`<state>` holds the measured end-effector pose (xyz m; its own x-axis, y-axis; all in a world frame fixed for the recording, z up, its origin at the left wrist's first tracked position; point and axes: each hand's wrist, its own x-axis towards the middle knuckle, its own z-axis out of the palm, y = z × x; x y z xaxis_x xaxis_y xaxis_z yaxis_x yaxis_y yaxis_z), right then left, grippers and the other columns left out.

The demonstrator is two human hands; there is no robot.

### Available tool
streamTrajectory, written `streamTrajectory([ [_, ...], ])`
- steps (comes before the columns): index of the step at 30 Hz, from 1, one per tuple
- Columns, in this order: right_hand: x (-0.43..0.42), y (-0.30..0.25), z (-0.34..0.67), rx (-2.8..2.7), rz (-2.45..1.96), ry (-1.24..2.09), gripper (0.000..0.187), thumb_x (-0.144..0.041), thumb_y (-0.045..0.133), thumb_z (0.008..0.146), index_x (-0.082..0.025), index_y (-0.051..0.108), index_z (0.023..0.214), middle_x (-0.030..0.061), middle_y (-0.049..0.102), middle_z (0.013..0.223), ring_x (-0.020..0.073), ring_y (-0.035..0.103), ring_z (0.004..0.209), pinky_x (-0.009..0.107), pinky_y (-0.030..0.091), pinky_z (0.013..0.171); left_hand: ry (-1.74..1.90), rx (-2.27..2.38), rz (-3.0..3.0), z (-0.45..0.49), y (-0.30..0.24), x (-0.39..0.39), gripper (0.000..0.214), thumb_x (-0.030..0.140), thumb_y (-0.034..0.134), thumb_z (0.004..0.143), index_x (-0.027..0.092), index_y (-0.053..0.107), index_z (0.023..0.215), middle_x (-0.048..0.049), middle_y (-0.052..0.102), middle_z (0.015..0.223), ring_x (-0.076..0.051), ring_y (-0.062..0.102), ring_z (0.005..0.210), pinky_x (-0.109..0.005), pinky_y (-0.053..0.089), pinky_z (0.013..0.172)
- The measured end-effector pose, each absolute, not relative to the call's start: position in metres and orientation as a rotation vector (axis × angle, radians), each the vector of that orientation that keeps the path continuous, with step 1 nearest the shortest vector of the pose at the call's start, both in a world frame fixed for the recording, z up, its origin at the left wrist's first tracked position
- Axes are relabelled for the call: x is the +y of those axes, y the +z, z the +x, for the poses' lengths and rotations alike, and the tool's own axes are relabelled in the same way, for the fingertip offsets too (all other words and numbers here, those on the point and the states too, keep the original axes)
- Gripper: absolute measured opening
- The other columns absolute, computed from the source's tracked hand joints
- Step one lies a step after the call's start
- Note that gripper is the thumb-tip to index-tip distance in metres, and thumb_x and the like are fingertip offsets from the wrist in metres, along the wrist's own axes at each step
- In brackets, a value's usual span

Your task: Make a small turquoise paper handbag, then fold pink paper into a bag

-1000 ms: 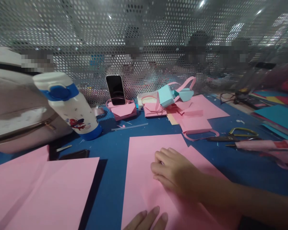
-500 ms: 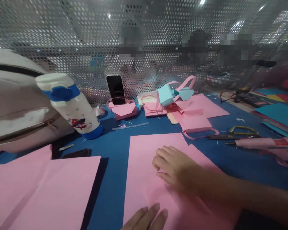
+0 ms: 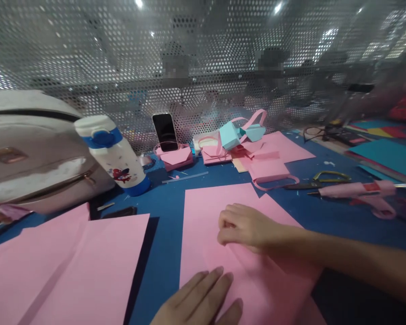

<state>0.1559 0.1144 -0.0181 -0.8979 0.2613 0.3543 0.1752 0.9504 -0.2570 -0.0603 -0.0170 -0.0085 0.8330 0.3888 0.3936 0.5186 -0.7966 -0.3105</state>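
Sheets of pink paper (image 3: 203, 216) lie in front of me on the blue tabletop. My left hand (image 3: 199, 298) rests on the upper sheet near the bottom of the view, its fingers stretched out and flat. Farther up, my right hand (image 3: 245, 228) has its fingers curled in a pinch, thumb against forefinger, at the edge of a pink sheet (image 3: 250, 275) whose surface slants and bends below the wrist. The exact grip is partly hidden by the fingers.
Left are folded pink sheets (image 3: 98, 257), a bottle (image 3: 118, 158) and a backpack (image 3: 34, 153). A phone (image 3: 165, 132) leans on a small pink paper bag (image 3: 176, 158) by the perforated metal panel (image 3: 115, 58). To the right lie scissors (image 3: 331, 177) and a pink glue gun (image 3: 358, 189).
My right hand has closed into a pinch at the paper, which now lifts and bends. The left hand has come farther into view. The camera view has shifted slightly.
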Motion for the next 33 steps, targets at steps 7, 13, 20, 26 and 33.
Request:
streamTrajectory([
  [7,0.113,-0.005,0.158,-2.84,-0.107,0.245,0.023,-0.002,0.047,0.092,-0.017,0.057,0.077,0.0019,0.056,0.088,0.0155,0.04,0.081,0.028,0.032,0.07,-0.524,-0.757,-2.711,-0.049,-0.009,-0.02,0.036,0.022,0.034,0.103,0.02,0.065,0.122,-0.0081,0.069,0.11,-0.026,0.063,0.105,-0.046,0.052,0.094],
  [13,0.113,-0.009,0.16,-2.841,-0.081,0.147,0.021,-0.008,0.048,0.095,-0.017,0.057,0.078,0.0026,0.056,0.09,0.0167,0.04,0.083,0.028,0.033,0.071,-0.293,-0.905,-2.917,-0.022,0.01,-0.018,0.037,0.01,0.042,0.096,0.014,0.055,0.131,-0.0115,0.065,0.1,-0.025,0.061,0.087,-0.04,0.056,0.072],
  [20,0.111,-0.006,0.164,-2.85,-0.063,0.147,0.022,-0.002,0.048,0.091,-0.018,0.056,0.078,0.0029,0.056,0.091,0.0172,0.04,0.085,0.028,0.033,0.071,-0.069,-0.686,-3.077,-0.017,0.008,-0.032,0.057,0.004,0.037,0.091,0.012,0.033,0.148,-0.0086,0.036,0.154,-0.025,0.04,0.138,-0.045,0.038,0.111],
  [26,0.11,-0.005,0.165,-2.857,-0.061,0.148,0.023,-0.001,0.049,0.09,-0.018,0.054,0.077,0.0025,0.055,0.092,0.0173,0.04,0.086,0.028,0.033,0.073,-0.001,-0.592,-3.059,-0.016,0.01,-0.051,0.051,0.01,0.03,0.098,0.007,0.029,0.149,-0.0082,0.033,0.154,-0.023,0.032,0.142,-0.04,0.037,0.112],
  [33,0.11,-0.008,0.166,-2.851,-0.061,0.117,0.025,0.002,0.046,0.088,-0.018,0.054,0.076,0.0033,0.055,0.092,0.0176,0.042,0.085,0.028,0.034,0.074,-0.22,-0.63,-2.961,-0.026,0.0,-0.076,0.045,0.016,0.021,0.104,0.007,0.041,0.144,-0.0088,0.045,0.148,-0.019,0.039,0.138,-0.033,0.037,0.112],
])
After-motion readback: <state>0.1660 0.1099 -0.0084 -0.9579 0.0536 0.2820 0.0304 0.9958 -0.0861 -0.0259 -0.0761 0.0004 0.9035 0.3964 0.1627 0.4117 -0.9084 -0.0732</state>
